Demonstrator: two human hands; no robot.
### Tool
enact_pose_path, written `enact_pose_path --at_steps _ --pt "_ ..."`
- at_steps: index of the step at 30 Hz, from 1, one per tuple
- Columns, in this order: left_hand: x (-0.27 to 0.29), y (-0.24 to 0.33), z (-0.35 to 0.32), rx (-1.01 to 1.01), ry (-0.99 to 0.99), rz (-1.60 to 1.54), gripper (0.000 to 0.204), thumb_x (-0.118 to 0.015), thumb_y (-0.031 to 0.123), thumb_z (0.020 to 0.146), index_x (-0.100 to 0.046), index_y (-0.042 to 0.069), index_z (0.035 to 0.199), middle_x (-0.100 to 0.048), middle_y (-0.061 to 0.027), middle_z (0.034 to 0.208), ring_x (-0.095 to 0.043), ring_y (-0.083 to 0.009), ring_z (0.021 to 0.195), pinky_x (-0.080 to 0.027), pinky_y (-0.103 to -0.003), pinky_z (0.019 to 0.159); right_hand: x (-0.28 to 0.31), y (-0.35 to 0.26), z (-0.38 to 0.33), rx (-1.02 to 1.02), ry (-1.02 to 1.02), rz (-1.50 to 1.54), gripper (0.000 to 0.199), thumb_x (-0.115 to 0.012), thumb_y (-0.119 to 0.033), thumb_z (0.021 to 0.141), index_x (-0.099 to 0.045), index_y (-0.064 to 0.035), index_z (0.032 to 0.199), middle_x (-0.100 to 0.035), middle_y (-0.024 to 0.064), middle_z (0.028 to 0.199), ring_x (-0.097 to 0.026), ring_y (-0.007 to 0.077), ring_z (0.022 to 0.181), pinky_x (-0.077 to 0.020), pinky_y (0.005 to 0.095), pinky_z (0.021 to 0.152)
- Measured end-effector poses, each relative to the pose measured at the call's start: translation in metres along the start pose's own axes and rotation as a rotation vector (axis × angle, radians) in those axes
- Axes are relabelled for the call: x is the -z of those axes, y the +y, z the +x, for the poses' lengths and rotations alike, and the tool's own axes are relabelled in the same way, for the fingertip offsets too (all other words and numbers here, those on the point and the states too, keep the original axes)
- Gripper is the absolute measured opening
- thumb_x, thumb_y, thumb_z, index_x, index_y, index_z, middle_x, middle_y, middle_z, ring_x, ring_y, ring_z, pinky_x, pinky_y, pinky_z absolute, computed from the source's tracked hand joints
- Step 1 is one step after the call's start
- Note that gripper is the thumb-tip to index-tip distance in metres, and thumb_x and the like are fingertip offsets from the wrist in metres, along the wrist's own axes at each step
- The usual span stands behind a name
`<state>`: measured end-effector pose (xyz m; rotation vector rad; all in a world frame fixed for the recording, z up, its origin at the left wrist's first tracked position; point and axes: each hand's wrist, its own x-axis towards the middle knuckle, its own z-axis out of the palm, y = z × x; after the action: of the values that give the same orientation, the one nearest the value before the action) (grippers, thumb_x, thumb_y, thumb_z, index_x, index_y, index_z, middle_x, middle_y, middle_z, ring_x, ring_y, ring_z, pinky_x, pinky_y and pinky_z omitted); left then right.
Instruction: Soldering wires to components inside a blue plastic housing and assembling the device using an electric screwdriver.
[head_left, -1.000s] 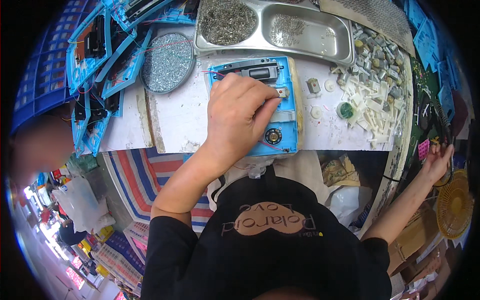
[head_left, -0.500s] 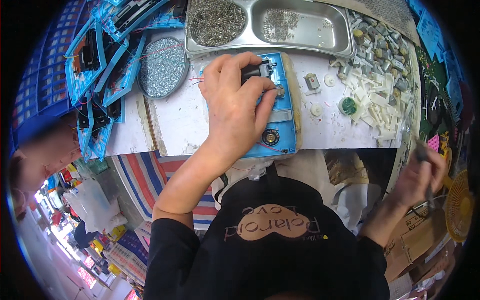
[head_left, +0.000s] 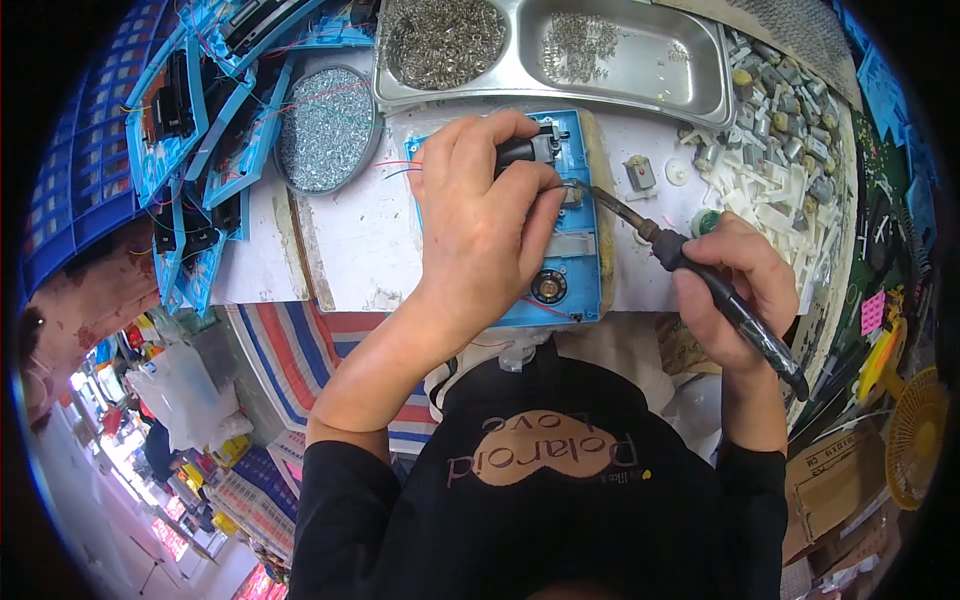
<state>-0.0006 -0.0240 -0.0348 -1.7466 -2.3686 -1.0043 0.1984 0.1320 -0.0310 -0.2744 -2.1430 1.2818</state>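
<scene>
A blue plastic casing (head_left: 588, 255) lies on the white worktable in front of me. My left hand (head_left: 475, 215) rests over it, thumb and forefinger pinched at a small metal part (head_left: 573, 196) in the casing. The other fingers curl over a black cylindrical part (head_left: 516, 152) in the upper end. Below sits a small round speaker (head_left: 548, 287). From the right, my right hand (head_left: 755, 265) grips a soldering iron (head_left: 748, 328) by its black handle. The iron's tip is at the small metal part; whether it touches cannot be made out.
A round dish of small silvery pieces (head_left: 373, 140) stands left of the casing, by stacked blue casings (head_left: 205, 255) with wires. A metal tray (head_left: 650, 98) with small metal parts sits behind. Small motors (head_left: 790, 110) and white plastic pieces (head_left: 760, 205) are heaped at right.
My right hand has swung in from the far right with the soldering iron, bringing its tip to the casing. My left hand keeps its pinch on the casing.
</scene>
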Motion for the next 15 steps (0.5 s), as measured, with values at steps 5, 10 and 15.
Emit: enact_pose_path --at_steps 5,10,15 --pt "0.0002 -0.0002 0.0003 0.001 -0.005 0.002 0.017 -0.080 0.006 0.077 -0.071 0.007 0.091 -0.061 -0.0132 0.124 -0.055 -0.0348 0.114 -0.040 -0.045 0.100 -0.0015 -0.0005 0.0011 0.016 0.001 -0.020 0.024 -0.081 -0.006 0.080 -0.069 -0.0013 0.099 -0.061 0.0057 0.069 -0.050 0.0148 0.055 -0.0353 0.0281 0.051" --pt "0.0001 -0.0001 -0.0007 0.008 -0.002 0.000 0.016 -0.080 0.006 0.078 -0.071 0.007 0.092 -0.061 -0.0127 0.124 -0.054 -0.0346 0.115 -0.040 -0.045 0.100 -0.0012 -0.0032 0.0036 0.023 -0.033 -0.027 0.024 -0.081 -0.005 0.079 -0.068 -0.0015 0.100 -0.061 0.0058 0.069 -0.051 0.0157 0.055 -0.0365 0.0292 0.051" --pt "0.0001 -0.0003 -0.0016 0.012 -0.005 0.004 0.016 -0.080 0.007 0.078 -0.071 0.008 0.092 -0.061 -0.0122 0.124 -0.055 -0.0344 0.115 -0.039 -0.045 0.100 -0.0043 -0.0044 0.0075 0.119 -0.057 -0.085 0.025 -0.080 -0.003 0.077 -0.068 -0.0020 0.099 -0.059 0.0053 0.067 -0.051 0.0181 0.055 -0.0369 0.0309 0.051"
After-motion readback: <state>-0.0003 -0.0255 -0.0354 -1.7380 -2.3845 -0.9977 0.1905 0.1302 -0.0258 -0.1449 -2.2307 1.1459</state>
